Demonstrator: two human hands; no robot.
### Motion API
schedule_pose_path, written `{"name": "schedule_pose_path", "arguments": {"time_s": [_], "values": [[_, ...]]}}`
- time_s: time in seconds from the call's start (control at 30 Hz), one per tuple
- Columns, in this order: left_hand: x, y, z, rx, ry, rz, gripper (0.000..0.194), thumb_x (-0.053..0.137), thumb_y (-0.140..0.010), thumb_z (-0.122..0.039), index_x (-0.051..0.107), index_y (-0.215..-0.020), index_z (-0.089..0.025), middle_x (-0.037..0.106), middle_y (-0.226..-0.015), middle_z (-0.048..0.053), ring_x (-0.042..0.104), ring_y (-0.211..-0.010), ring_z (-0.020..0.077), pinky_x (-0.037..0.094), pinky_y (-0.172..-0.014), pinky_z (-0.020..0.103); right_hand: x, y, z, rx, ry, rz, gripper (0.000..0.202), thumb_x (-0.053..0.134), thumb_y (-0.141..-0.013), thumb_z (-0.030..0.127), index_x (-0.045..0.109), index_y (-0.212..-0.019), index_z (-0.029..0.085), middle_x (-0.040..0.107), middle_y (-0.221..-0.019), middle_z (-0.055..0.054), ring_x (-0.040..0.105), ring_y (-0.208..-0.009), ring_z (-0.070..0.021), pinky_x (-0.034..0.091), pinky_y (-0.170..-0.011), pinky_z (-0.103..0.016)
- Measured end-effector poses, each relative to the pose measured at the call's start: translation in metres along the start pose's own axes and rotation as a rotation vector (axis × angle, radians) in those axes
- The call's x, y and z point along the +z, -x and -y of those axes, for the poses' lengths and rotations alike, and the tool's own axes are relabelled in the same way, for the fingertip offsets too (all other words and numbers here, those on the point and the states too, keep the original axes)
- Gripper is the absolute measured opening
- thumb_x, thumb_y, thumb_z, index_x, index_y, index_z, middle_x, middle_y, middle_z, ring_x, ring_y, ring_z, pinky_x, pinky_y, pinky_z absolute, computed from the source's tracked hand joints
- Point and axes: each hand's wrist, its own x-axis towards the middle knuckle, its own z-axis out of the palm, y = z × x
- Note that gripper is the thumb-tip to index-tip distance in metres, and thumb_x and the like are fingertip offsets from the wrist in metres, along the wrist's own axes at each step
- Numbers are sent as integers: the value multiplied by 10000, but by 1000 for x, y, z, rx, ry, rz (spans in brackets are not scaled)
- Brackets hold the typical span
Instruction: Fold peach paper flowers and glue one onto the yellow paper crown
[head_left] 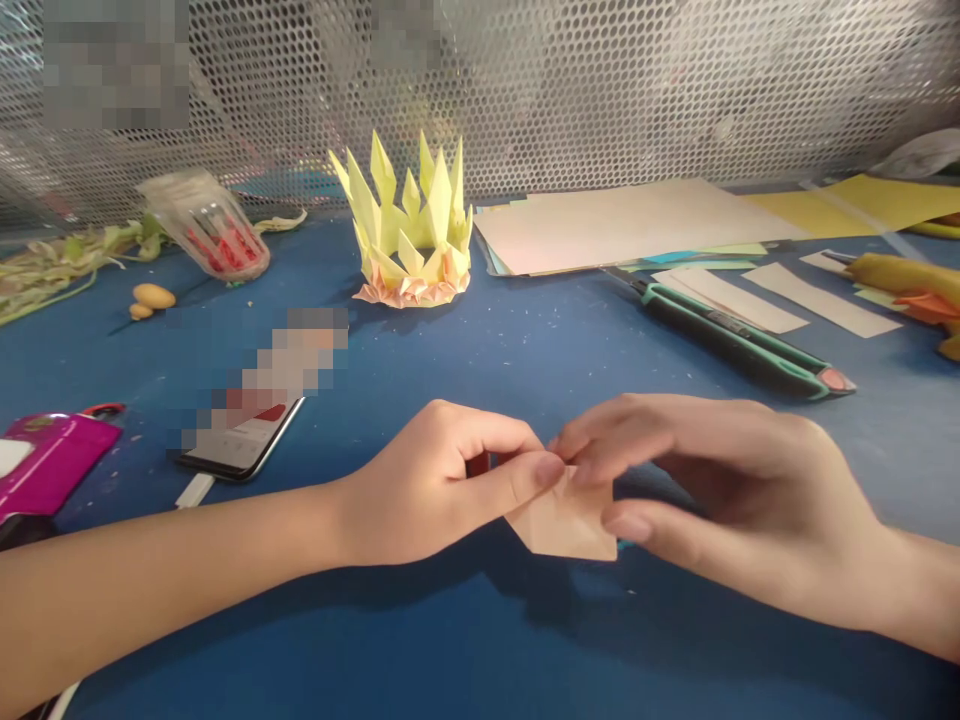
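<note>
A small folded piece of pale peach paper (574, 520) is held just above the blue table, its lower corner pointing toward me. My left hand (450, 480) pinches the paper's upper left edge between thumb and index finger. My right hand (720, 500) is at the paper's right side, with fingertips on its top edge and the thumb near its right edge. Its fingers and thumb are apart, and the palm is empty. Beyond my hands stands a yellow folded-paper crown (409, 225) with tall points and a ruffled peach base.
A green and black utility knife (739, 335) lies beyond my right hand, near white paper strips (821, 298) and stacked paper sheets (622, 228). Toward the left are a phone (247, 425), a tilted jar with red bits (214, 230) and a magenta packet (64, 460). Perforated metal mesh (637, 90) borders the back.
</note>
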Motion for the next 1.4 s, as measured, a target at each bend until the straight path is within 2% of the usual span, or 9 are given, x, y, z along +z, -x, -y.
{"name": "schedule_pose_path", "arguments": {"time_s": [0.1, 0.2, 0.4, 0.53, 0.63, 0.8, 0.97, 1.17, 1.4], "values": [[3, 4, 2, 118, -161, -51, 365, 629, -1046, -242, 578, -688, -195, 534, -658, -55, 479, -597, 92, 382, -572, 211, 4, -3, 0, 238, -171, -37, 274, 870, -898, 490, 724, -897, 258, 812, -795, -12, 793, -693, -185, 654, -582, -240], [6, 6, 4, 225, -276, -117, 333, 645, -1036, -200, 626, -704, -187, 590, -661, -42, 524, -617, 96, 411, -610, 208, 6, -3, -2, 279, -164, -18, 253, 871, -898, 444, 717, -887, 243, 781, -730, 3, 742, -592, -150, 601, -507, -205], [11, 5, 7, 274, -312, -202, 314, 640, -1003, -108, 628, -696, -172, 563, -646, -61, 491, -599, 68, 386, -576, 167, 6, 2, -8, 112, 46, -52, 53, 790, -957, 289, 756, -993, 270, 800, -796, 11, 780, -673, -145, 612, -562, -199], [10, 5, 6, 178, -193, -170, 269, 680, -981, -136, 673, -715, -175, 625, -663, -73, 507, -575, 50, 395, -551, 141, 7, 9, -10, -38, 136, -67, 243, 735, -1017, 223, 687, -1213, 357, 801, -846, 68, 790, -726, -109, 642, -679, -174], [8, 3, 3, 43, -77, -133, 167, 800, -938, -218, 745, -782, -192, 687, -693, -86, 525, -574, 49, 419, -549, 136, 6, 12, -9, -119, 264, -57, 203, 699, -1024, 167, 691, -1144, 330, 778, -832, 59, 769, -695, -111, 650, -699, -194], [7, 0, 0, -44, 26, -101, 158, 838, -928, -254, 758, -806, -191, 712, -718, -72, 539, -602, 63, 451, -584, 161, 0, 7, -5, -252, 422, 30, 164, 619, -1039, 115, 688, -1058, 264, 728, -788, 32, 687, -595, -103, 582, -537, -201], [6, -2, 3, -179, 311, -201, 201, 887, -868, -221, 688, -863, -189, 714, -733, -58, 635, -673, 87, 507, -626, 166, -2, 6, -9, -446, 637, -22, 152, 667, -1072, 284, 704, -1217, 253, 748, -1121, -75, 779, -954, -198, 669, -832, -302], [1, -3, 10, -157, 523, -148, 237, 842, -972, -254, 706, -1166, -231, 790, -788, -72, 694, -677, 55, 539, -657, 132, 1, 9, -14, -442, 778, -33, 186, 638, -1071, 220, 724, -1205, 315, 654, -1303, -98, 721, -1190, -267, 636, -984, -384], [1, -6, 11, -140, 626, -190, 235, 830, -957, -177, 598, -936, -207, 781, -703, -56, 703, -637, 75, 568, -657, 170, 2, 4, -8, -480, 776, -38, 255, 630, -1021, 89, 729, -1094, 312, 754, -1177, -27, 746, -970, -215, 628, -840, -363]]}}
